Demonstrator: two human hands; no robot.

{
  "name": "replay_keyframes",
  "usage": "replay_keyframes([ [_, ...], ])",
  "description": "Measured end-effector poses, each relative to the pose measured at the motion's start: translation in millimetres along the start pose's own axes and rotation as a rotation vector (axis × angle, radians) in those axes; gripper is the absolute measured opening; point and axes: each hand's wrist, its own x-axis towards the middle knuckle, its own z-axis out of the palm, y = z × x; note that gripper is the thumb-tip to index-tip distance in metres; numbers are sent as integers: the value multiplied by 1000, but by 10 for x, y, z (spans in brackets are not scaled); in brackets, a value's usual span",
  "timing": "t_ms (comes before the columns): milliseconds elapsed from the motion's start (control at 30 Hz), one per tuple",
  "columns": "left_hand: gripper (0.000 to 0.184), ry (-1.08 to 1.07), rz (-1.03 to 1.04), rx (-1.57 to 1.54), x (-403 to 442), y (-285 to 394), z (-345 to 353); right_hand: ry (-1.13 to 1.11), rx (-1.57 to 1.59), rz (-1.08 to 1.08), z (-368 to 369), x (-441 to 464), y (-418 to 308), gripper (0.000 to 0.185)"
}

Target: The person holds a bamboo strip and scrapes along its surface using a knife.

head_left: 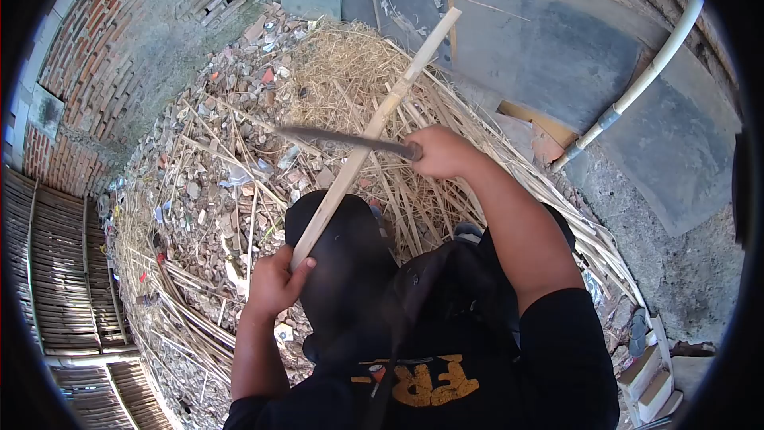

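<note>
My left hand (pixel 275 280) is closed around the lower end of a long, pale bamboo strip (pixel 341 183). The strip slants up and away to the right, passing over my dark-clothed knee (pixel 342 263). In my right hand (pixel 446 153) is the handle of a machete (pixel 326 136), its dark blade pointing left. That blade crosses over the strip near its middle; whether it touches the wood I cannot tell. The fingers of both hands are wrapped tight, partly hidden from above.
Rubble and litter (pixel 215 159) cover the ground, with a heap of shavings (pixel 342 64) ahead. Many split bamboo strips (pixel 426 215) lie to the right. A brick wall (pixel 87 87), a bamboo screen (pixel 64 271), dark panels (pixel 549 56) and a leaning pole (pixel 637 87) surround me.
</note>
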Motion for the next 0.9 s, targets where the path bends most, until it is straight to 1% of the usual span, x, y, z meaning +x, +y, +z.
replay_keyframes([
  [33,41,-5,-16,-18,0,-15,-3,84,110,158,-52,82,190,21],
  [67,40,-1,25,20,23,0,-40,176,214,311,-109,147,377,23],
  [133,39,3,96,106,26,30,-152,318,149,264,-91,153,690,26],
  [167,39,3,82,88,28,6,-157,384,122,245,-58,163,754,27],
  [267,39,3,34,53,12,-25,-90,305,125,128,-253,-26,295,41],
  [333,39,18,-9,71,-33,63,-70,211,35,88,-294,-135,26,33],
  [367,39,19,7,65,-75,67,-45,162,-9,68,-284,-186,-51,30],
  [467,37,33,39,40,-270,21,-5,-22,-273,-53,-244,-264,-131,37],
  [567,38,-65,-82,-38,-452,40,-118,-11,-145,-34,-255,-236,19,32],
  [600,33,-74,-93,-14,-524,-17,-132,35,-98,-10,-262,-230,98,32],
  [667,31,-63,-145,-59,-661,-161,-110,134,-13,40,-315,-216,226,31],
  [700,30,-60,-170,-84,-712,-208,-104,146,-27,27,-334,-228,204,31],
  [733,27,-78,-181,-17,-751,-243,-109,156,-41,16,-345,-256,179,31],
  [833,28,-83,-182,86,-770,-186,-127,120,-79,-33,-343,-291,55,32],
  [900,33,54,-76,74,-714,-189,-52,94,-104,-54,-302,-292,-1,31],
])
